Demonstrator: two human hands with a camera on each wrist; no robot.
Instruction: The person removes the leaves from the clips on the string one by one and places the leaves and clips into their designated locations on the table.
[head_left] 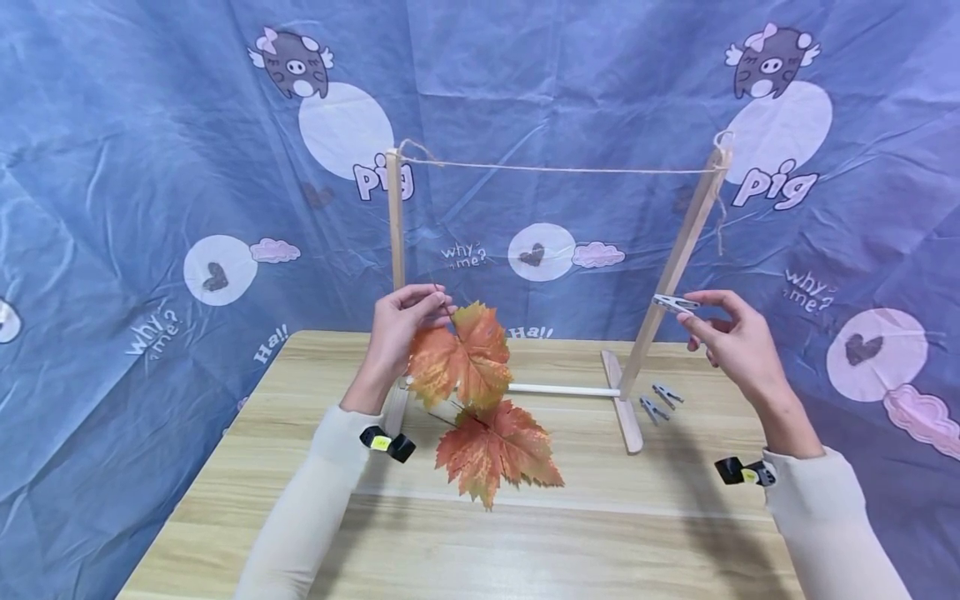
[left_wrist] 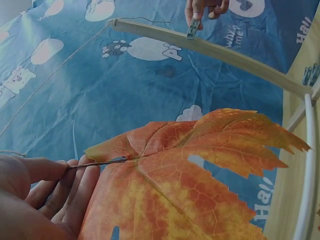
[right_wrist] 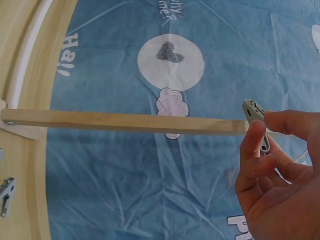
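Observation:
My left hand (head_left: pixel 408 327) pinches the thin dark stem of an orange and yellow maple leaf (head_left: pixel 471 358) between thumb and fingers. In the left wrist view the leaf (left_wrist: pixel 170 185) spreads out to the right of the fingertips. Below it, a redder leaf (head_left: pixel 498 454) lies over the table. My right hand (head_left: pixel 731 337) pinches a grey clothespin (head_left: pixel 675 303) between thumb and forefinger, in front of the right post. The right wrist view shows that clothespin (right_wrist: pixel 256 120) at the fingertips. A twine line (head_left: pixel 555 169) runs above both hands between two wooden posts.
The wooden stand has a left post (head_left: pixel 397 225), a right post (head_left: pixel 678 250) and a white bar (head_left: pixel 566 389) low between them. Two more clothespins (head_left: pixel 660 402) lie on the wooden table (head_left: pixel 600 542), right of the stand's foot. A blue printed cloth (head_left: pixel 480 100) hangs behind.

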